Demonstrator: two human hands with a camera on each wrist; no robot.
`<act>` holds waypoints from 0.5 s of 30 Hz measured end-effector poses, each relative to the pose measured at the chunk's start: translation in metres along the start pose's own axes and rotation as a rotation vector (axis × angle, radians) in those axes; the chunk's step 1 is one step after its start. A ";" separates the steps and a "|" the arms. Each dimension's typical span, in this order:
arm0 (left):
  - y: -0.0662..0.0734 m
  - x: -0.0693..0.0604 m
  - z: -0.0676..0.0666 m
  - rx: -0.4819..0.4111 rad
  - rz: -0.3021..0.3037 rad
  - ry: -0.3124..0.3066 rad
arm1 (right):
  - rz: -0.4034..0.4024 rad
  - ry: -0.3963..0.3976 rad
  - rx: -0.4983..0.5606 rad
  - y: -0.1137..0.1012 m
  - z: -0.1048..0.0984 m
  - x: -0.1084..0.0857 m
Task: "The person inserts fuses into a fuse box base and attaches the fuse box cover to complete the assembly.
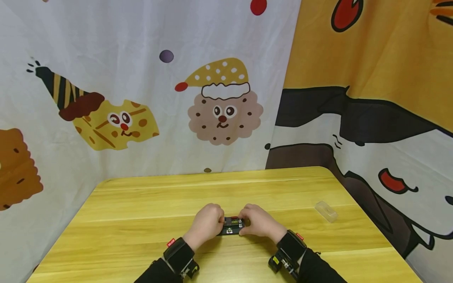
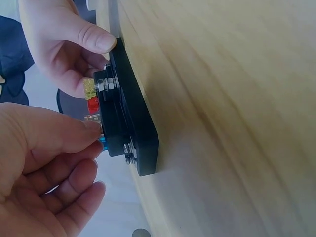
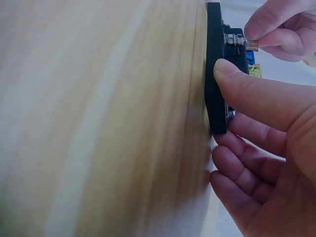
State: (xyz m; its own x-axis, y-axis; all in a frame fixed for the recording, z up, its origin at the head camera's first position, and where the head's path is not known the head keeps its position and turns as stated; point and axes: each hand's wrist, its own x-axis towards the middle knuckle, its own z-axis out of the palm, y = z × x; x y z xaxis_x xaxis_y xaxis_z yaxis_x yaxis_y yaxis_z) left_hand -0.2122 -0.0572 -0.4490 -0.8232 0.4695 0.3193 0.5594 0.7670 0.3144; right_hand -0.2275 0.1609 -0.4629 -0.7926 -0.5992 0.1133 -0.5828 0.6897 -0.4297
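Note:
A black fuse block [image 1: 231, 230] with metal screw terminals lies on the wooden table between both hands. My left hand [image 1: 208, 221] pinches a pale brownish, see-through blade fuse [image 3: 252, 45] between thumb and forefinger, at the block's top. Whether that fuse is fully seated cannot be told. Yellow [image 2: 89, 89], red [image 2: 93, 104] and blue [image 2: 103, 142] blade fuses stand in the block alongside. At the block's right end, my right hand [image 1: 260, 221] grips the base, with its thumb [image 3: 232, 71] on one side and fingers around the end.
To the right on the wooden table [image 1: 141, 200] lies a small clear plastic box [image 1: 326, 211]. Behind the table hangs a cartoon-printed curtain [image 1: 141, 78], which continues down the right side. Each wrist wears a black camera strap [image 1: 291, 245].

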 end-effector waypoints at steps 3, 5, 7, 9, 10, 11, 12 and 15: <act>0.000 0.000 0.000 0.003 -0.002 -0.001 | 0.005 -0.004 0.006 0.000 0.000 0.001; 0.000 0.000 0.000 0.001 -0.008 -0.006 | 0.006 -0.005 0.007 0.001 0.001 0.001; 0.001 0.000 -0.001 0.001 -0.012 -0.009 | 0.005 -0.003 0.006 0.001 0.001 0.001; 0.001 -0.001 -0.001 0.001 -0.016 -0.012 | 0.002 0.000 0.003 0.001 0.001 0.001; 0.000 -0.001 0.000 0.002 -0.017 -0.011 | 0.001 0.002 0.002 0.001 0.001 0.001; 0.001 -0.001 -0.001 0.003 -0.017 -0.011 | 0.000 0.003 0.002 0.001 0.001 0.001; 0.001 0.000 -0.001 0.004 -0.017 -0.010 | 0.000 0.003 0.003 0.001 0.001 0.001; 0.001 0.000 -0.001 0.004 -0.016 -0.011 | 0.000 0.002 0.006 0.002 0.001 0.001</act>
State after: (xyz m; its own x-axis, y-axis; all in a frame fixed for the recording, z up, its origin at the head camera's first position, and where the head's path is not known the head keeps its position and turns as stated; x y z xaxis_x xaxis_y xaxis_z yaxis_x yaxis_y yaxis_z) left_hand -0.2113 -0.0569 -0.4476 -0.8331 0.4620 0.3041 0.5457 0.7762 0.3157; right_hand -0.2290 0.1614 -0.4642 -0.7927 -0.5985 0.1157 -0.5822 0.6871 -0.4348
